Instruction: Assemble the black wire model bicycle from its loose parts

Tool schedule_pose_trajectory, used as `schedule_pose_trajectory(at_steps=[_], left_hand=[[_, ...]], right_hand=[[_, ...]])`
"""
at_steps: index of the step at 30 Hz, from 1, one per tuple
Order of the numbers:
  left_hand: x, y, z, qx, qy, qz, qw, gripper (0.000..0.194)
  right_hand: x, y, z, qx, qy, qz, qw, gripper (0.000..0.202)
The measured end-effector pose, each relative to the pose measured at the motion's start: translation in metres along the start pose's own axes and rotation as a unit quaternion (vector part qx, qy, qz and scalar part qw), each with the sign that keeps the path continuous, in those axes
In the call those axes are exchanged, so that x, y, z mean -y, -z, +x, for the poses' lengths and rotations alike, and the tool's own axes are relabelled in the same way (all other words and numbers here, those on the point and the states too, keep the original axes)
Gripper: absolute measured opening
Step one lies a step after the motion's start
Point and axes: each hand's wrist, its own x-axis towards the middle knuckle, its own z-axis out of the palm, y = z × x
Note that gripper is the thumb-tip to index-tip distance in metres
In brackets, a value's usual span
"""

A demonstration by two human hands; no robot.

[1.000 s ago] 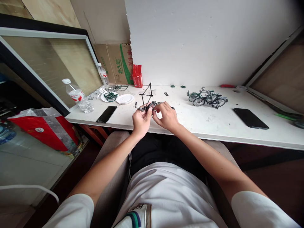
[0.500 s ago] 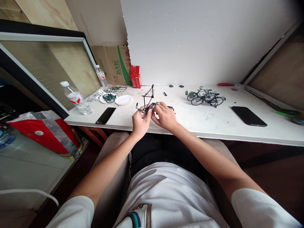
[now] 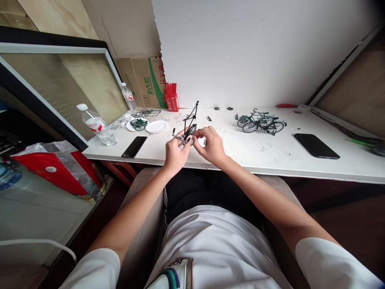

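Plates [image 3: 157,127] left, bicycles [image 3: 261,123] right of hands [image 3: 176,153] partly over frame [image 3: 195,111]

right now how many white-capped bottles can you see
2: near bottle at the left end of the table, far bottle by the cardboard box; others may be hidden.

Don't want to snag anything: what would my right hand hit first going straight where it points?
Your right hand would likely meet the bicycle model in your left hand first; depth is unclear.
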Motion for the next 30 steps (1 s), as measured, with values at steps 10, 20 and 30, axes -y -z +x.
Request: schedule_pose_trajectory(at_steps=[10,20,30], left_hand=[[-0.002,-0.005,-0.005,-0.031,-0.023,0.022,0.999,0.052],[0.002,-0.005,-0.007,-0.014,-0.085,0.091,0.992,0.051],[-0.002,-0.005,-0.009,-0.002,-0.085,0.123,0.989,0.052]], right_hand=[[0.001,0.001,0.001,-0.030,0.029,-0.026,0.999,0.020],[-0.009,0.000,0.004,-0.129,0.106,-0.001,0.986,0.011],[0.003,0.001,0.004,-0.100,0.022,0.061,0.993,0.013]])
